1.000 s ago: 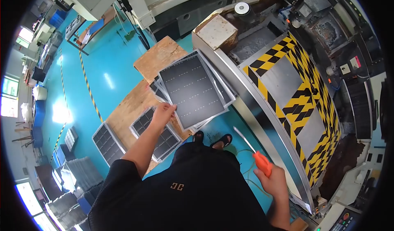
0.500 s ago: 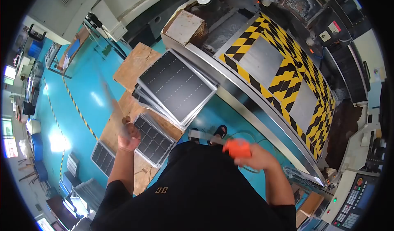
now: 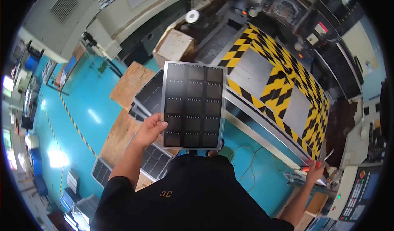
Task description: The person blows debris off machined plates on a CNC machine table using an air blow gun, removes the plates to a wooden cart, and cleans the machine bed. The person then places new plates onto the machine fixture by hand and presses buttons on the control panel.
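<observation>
My left hand (image 3: 151, 132) grips the left edge of a thin dark panel (image 3: 193, 108), marked with a grid of dark rectangles and a pale border. It is held up in front of my body, its face toward me. Far to the right, my right hand (image 3: 315, 173) is closed around an orange-handled tool (image 3: 305, 169) at the lower corner of the machine bed. A thin metallic end shows beyond the fingers; its exact kind is unclear. Behind the raised panel, a stack of larger dark panels (image 3: 150, 92) is partly hidden. A stack of gridded panels (image 3: 156, 161) lies below my left forearm.
Wooden boards (image 3: 130, 83) support the stacks, with another dark gridded panel (image 3: 101, 171) at far left. The machine bed (image 3: 256, 69) carries yellow-black striped tape. A control panel (image 3: 356, 196) stands at lower right. Hoses (image 3: 250, 169) lie on the blue floor.
The panel in my left hand has swung from edge-on to face me, moving right across the larger stack. My right hand has carried the orange-handled tool right to the machine's corner.
</observation>
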### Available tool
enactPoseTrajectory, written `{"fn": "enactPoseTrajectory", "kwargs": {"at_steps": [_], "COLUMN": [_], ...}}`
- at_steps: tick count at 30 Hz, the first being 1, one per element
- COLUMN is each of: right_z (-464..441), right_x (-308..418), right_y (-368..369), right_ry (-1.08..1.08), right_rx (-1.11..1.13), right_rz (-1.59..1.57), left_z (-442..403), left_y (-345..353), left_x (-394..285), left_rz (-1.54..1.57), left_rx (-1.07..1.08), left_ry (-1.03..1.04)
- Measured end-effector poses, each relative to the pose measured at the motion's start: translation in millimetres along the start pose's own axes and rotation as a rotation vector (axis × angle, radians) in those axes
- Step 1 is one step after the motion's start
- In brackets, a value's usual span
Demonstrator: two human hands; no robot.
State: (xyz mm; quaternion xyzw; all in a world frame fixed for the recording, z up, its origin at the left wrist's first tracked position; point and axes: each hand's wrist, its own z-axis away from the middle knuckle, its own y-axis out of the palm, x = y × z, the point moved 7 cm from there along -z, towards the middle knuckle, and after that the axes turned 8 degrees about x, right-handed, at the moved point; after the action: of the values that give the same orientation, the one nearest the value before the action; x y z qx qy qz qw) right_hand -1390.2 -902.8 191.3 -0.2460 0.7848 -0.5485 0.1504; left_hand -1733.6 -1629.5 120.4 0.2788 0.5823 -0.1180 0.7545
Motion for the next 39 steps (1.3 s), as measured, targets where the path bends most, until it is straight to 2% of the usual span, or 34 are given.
{"fn": "enactPoseTrajectory", "kwargs": {"at_steps": [1, 2, 3, 4, 6, 7, 9, 10, 12, 13, 15, 16, 17, 18, 19, 20, 21, 22, 23, 24, 25, 26, 27, 29, 30, 31, 33, 35, 39], "right_z": [17, 31, 39, 47, 73, 86, 112, 117, 123, 116, 99, 81, 64, 43, 21, -1, -17, -37, -50, -69, -88, -109, -131, -161, -171, -173, -172, -178, -165], "right_x": [46, 104, 114, 164, 266, 306, 369, 391, 418, 413, 395, 387, 375, 352, 322, 279, 248, 228, 219, 205, 173, 131, 98, 52, 43, 60, 97, 104, 111], "right_y": [-35, -68, -57, -77, -127, -150, -188, -195, -197, -178, -126, -121, -114, -96, -72, -33, -16, 3, 7, 8, 26, 52, 86, 149, 164, 160, 160, 199, 228], "right_ry": [-0.172, -0.217, -0.435, -0.348, -0.609, -0.816, -1.127, -1.172, -1.264, -1.219, -1.121, -1.044, -0.964, -0.794, -0.643, -0.370, -0.140, -0.090, -0.015, 0.064, 0.180, 0.297, 0.297, 0.340, 0.382, 0.416, 0.427, 0.372, 0.426], "right_rx": [-0.184, -0.188, -0.290, -0.018, 0.034, 0.004, 0.021, 0.094, 0.246, 0.435, 0.819, 0.757, 0.700, 0.759, 0.793, 0.876, 0.811, 0.792, 0.721, 0.624, 0.534, 0.433, 0.405, 0.360, 0.349, 0.394, 0.490, 0.619, 0.733], "right_rz": [-0.041, 0.037, 0.085, -0.325, -0.263, -0.335, -0.345, -0.276, -0.138, -0.186, -0.277, -0.398, -0.518, -0.632, -0.738, -0.908, -1.148, -1.391, -1.454, -1.509, -1.404, -1.295, -1.282, -1.177, -1.089, -1.136, -1.242, -1.355, -1.337], "left_z": [-8, -16, -25, -35, -54, -62, -72, -75, -82, -85, -94, -96, -100, -102, -100, -89, -69, -49, -29, -9, 5, 22, 26, 28, 28, 28, 29, 32, 40], "left_y": [9, 19, 24, 36, 69, 103, 160, 183, 218, 226, 223, 215, 184, 138, 87, 43, 15, -5, -21, -37, -36, -64, -38, -33, -30, -28, -21, -19, -22], "left_x": [-5, -8, -7, -15, -48, -76, -104, -111, -117, -116, -149, -164, -166, -150, -129, -104, -83, -58, -29, 8, 28, 83, 90, 113, 120, 124, 119, 119, 115], "left_rz": [-0.027, -0.055, -0.110, -0.347, -0.814, -1.021, -1.334, -1.491, -1.591, -1.640, -1.448, -1.345, -1.261, -1.292, -1.106, -0.933, -1.093, -1.171, -1.237, -1.252, -1.179, -0.911, -0.531, -0.387, -0.298, -0.207, -0.134, -0.055, -0.108], "left_rx": [0.067, 0.136, 0.138, 0.211, 0.343, 0.420, 0.569, 0.637, 0.702, 0.734, 0.397, 0.217, 0.068, -0.203, -0.357, -0.508, -0.652, -0.660, -0.648, -0.595, -0.623, -0.542, -0.601, -0.605, -0.616, -0.638, -0.654, -0.670, -0.695], "left_ry": [-0.009, -0.020, -0.010, 0.002, 0.041, 0.240, 0.341, 0.397, 0.440, 0.455, 0.755, 0.885, 0.773, 0.569, 0.352, 0.204, 0.008, -0.205, -0.400, -0.465, -0.524, -0.685, -0.691, -0.771, -0.723, -0.679, -0.646, -0.624, -0.724]}}
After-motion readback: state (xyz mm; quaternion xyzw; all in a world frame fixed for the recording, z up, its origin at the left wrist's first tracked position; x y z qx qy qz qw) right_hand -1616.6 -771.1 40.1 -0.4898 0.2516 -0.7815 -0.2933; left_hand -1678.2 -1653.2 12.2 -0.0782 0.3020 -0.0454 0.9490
